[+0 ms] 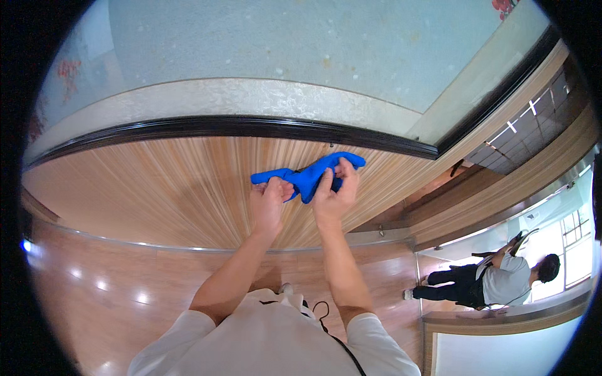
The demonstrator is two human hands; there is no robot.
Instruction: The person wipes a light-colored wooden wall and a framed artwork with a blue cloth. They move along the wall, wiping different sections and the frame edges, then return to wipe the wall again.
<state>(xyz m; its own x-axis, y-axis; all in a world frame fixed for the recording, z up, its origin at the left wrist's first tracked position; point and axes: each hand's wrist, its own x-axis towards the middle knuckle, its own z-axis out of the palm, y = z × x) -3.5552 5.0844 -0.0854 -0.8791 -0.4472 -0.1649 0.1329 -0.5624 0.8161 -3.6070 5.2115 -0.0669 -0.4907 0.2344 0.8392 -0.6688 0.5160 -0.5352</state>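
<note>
Both my hands hold a bunched blue cloth [310, 178] in front of a wood-grain wall panel [188, 188]. My left hand [273, 199] grips the cloth's left part, its fingers curled under the fabric. On the right, my right hand [337, 190] pinches the other part between thumb and fingers. Above the cloth runs the glossy black lower frame [263, 126] of a large pale blue picture panel [282, 42] with a silvery inner border [263, 96]. Whether the cloth touches the wall cannot be told.
Shiny wood-look flooring [155, 282] lies below the panel. To the right is an opening with a ledge [390, 235]. Farther right, another person [498, 279] in a light shirt and dark trousers stands near bright windows [576, 235]. A black cable [345, 348] hangs at my shirt.
</note>
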